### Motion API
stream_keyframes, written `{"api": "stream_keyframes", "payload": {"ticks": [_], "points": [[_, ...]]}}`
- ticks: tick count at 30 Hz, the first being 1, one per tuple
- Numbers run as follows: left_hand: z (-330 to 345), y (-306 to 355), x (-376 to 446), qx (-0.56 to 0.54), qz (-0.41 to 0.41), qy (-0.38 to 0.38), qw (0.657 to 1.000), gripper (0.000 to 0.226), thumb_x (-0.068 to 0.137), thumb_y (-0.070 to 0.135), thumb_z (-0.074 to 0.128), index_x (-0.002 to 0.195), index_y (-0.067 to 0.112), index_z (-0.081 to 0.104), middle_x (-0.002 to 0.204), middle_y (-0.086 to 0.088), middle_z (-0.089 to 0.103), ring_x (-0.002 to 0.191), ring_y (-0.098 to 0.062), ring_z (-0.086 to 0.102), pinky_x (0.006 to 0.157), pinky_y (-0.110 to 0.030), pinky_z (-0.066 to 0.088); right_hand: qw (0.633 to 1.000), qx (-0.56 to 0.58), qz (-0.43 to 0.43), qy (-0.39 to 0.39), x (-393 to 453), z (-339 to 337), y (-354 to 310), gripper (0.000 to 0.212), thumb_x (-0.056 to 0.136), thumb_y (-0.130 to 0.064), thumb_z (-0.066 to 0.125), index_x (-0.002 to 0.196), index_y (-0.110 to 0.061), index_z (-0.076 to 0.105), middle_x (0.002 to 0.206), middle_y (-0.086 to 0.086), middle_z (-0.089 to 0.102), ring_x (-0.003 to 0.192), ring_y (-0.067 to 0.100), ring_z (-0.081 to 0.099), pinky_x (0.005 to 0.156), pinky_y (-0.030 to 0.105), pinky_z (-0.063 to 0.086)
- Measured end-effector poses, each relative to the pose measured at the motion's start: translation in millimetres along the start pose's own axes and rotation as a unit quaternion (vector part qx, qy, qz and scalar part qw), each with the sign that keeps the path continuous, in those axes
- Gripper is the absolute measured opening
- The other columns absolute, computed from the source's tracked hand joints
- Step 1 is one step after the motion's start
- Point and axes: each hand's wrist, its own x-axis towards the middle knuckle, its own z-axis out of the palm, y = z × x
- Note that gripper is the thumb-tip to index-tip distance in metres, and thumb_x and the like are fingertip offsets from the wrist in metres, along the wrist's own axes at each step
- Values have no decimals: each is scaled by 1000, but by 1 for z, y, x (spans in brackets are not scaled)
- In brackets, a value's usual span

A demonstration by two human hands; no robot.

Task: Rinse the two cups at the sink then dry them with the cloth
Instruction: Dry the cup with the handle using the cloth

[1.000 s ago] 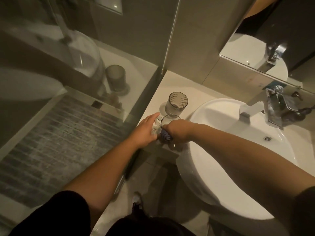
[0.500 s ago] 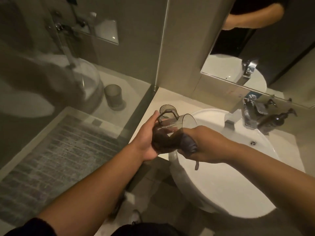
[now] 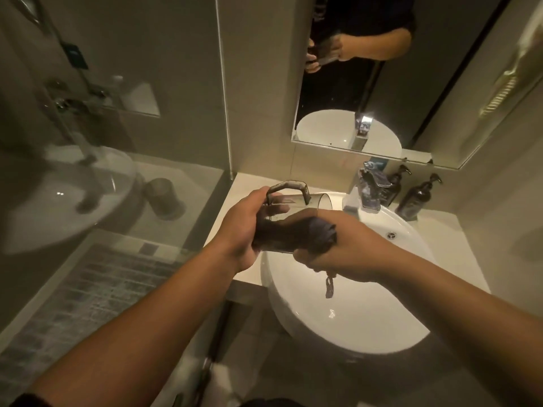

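Note:
A smoky see-through cup [image 3: 293,201] with a handle lies on its side over the left rim of the white sink [image 3: 352,324], its mouth pointing right. My left hand [image 3: 242,230] grips the cup's base end. My right hand [image 3: 355,254] holds a dark cloth [image 3: 321,233] that is pushed into the cup's mouth, and a strip of the cloth hangs down over the basin. I cannot see the second cup itself; only a cup's reflection [image 3: 163,198] shows in the glass on the left.
A chrome faucet [image 3: 370,189] stands at the back of the sink, with two dark pump bottles [image 3: 417,198] to its right. A mirror [image 3: 382,83] hangs above. A glass shower partition [image 3: 117,171] borders the pale counter [image 3: 249,183] on the left.
My left hand lifted the cup off the counter and tipped it on its side over the sink. My right hand pushed the cloth into it. The view tilted up toward the mirror.

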Motion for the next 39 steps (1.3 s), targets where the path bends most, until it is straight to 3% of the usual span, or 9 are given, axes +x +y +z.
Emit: {"api": "stream_keyframes", "payload": {"ticks": [9,11,13,16,18,23,27,34,39], "points": [[19,9,-18,45,128,-28,990,34,96,42,45,104,21,71,115,-15,70,116,-42,63,98,-60,51,970,243,23,-5,-17,-13,-3,38,81,3,69,113,-14,60,91,9,64,57,8,58,48,20,49],[22,12,-23,61,165,-36,984,31,93,41,44,95,27,71,108,-10,69,110,-38,64,94,-56,52,956,292,18,-8,-14,-13,3,45,75,-1,72,117,-15,61,105,19,65,76,26,68,63,42,59],[22,13,-27,69,195,-43,977,27,92,41,43,90,35,70,105,-8,67,105,-35,63,88,-51,53,950,311,22,-7,-13,-13,5,51,71,-6,72,119,-16,62,117,25,62,109,51,55,90,69,44],[18,18,-31,52,184,-78,978,27,93,43,44,107,32,64,115,-10,66,108,-36,64,83,-51,56,980,197,-7,14,-18,-21,-2,45,76,-8,73,117,-21,61,99,7,68,89,26,66,75,36,59],[17,27,-34,21,99,-126,987,40,95,53,44,119,28,64,122,-10,69,110,-34,67,84,-54,58,997,-5,-77,27,-22,-30,-10,44,81,-6,71,112,-33,56,89,-14,63,78,2,61,62,14,51],[21,49,-40,17,-12,-153,988,61,87,69,41,99,22,78,105,-9,78,92,-27,76,77,-49,61,932,-329,-154,2,-21,-31,-20,46,88,-13,60,128,-35,53,90,-23,54,74,-5,53,59,-1,34],[27,43,-39,51,41,-81,995,45,99,56,42,99,21,71,88,-5,78,79,-21,74,62,-33,58,946,-285,-152,10,-26,-24,-23,58,83,-9,68,132,-35,51,91,-29,46,70,-19,44,55,0,34],[28,35,-44,71,93,-52,992,44,102,52,40,98,21,70,103,-10,76,99,-29,67,89,-47,51,977,-169,-128,0,-33,-22,-24,68,80,-10,72,135,-40,46,126,-17,59,102,-6,51,78,-1,38],[28,34,-49,79,138,-47,986,43,93,57,44,102,23,68,111,-13,73,107,-35,65,92,-45,53,992,-71,-105,-5,-37,-21,-32,74,79,-5,73,116,-60,41,107,-36,55,97,-12,56,73,5,47]]}}
